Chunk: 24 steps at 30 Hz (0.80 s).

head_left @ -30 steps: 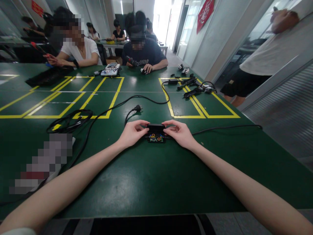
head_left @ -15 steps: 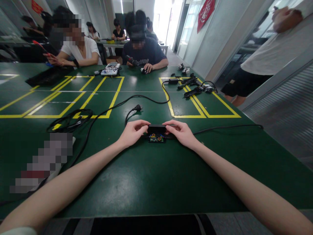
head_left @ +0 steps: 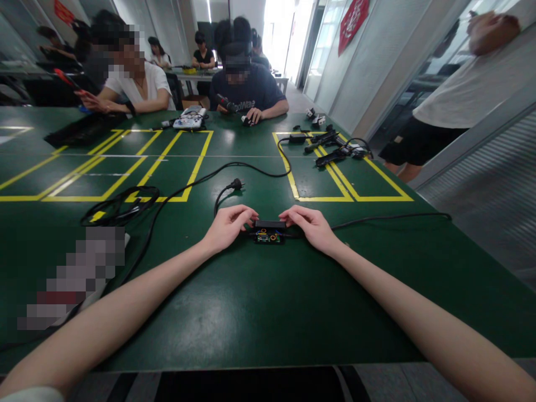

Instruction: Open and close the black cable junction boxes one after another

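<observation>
A small black adapter case lies on the green table in front of me, its circuit board with copper-coloured rings showing. Just behind the board is the case's long black cover, tilted so that it looks narrow. My left hand has thumb and index finger pinched at the cover's left end. At the right end, my right hand is bent the same way, its fingertips close together. The exact contact of the fingertips is too small to make out. Black cords leave the case on both sides, partly behind my hands.
A plug on a short cord lies beyond my left hand. Coiled black cable and a blurred-out flat item are at left. Black parts lie in yellow-taped areas at back right. Across the table, a person handles a tool.
The black cover has tipped and dropped lower between my hands, showing a narrower side. Both hands have stayed nearly in place, with their fingertips shifting slightly.
</observation>
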Tool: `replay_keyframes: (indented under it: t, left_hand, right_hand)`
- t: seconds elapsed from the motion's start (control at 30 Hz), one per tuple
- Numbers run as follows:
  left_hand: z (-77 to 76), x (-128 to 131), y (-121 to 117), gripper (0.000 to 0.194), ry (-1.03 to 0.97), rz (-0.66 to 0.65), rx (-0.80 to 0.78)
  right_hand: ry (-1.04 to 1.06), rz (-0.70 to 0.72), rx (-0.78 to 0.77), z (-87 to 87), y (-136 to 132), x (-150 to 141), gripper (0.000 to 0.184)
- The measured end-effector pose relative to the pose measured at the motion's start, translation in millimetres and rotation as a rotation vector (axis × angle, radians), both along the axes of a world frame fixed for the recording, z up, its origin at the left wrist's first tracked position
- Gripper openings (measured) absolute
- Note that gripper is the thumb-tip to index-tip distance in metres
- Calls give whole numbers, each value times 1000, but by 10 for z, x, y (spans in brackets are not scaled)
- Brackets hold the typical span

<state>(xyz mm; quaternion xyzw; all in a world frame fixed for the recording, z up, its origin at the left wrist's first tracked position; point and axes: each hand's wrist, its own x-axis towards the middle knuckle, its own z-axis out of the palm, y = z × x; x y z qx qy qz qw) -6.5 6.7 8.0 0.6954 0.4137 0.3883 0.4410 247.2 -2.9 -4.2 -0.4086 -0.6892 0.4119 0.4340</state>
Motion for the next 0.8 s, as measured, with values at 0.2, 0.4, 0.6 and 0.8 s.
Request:
replay_keyframes:
  t: [0.2, 0.4, 0.6, 0.8]
  left_hand:
    - [35, -6, -20, 36, 111, -27, 195]
    - [21, -12, -46, 32, 189, -93, 416]
    - [-52, -32, -65, 27, 349, -145, 532]
    - [-107, -17, -74, 29, 496, -215, 596]
  right_hand:
    - [-72, 16, 103, 43, -33, 7, 34]
    - [-106, 83, 172, 78, -56, 30, 21]
    - [-175, 100, 278, 89, -64, 37, 15]
    - [-305, 114, 362, 90, -98, 35, 16]
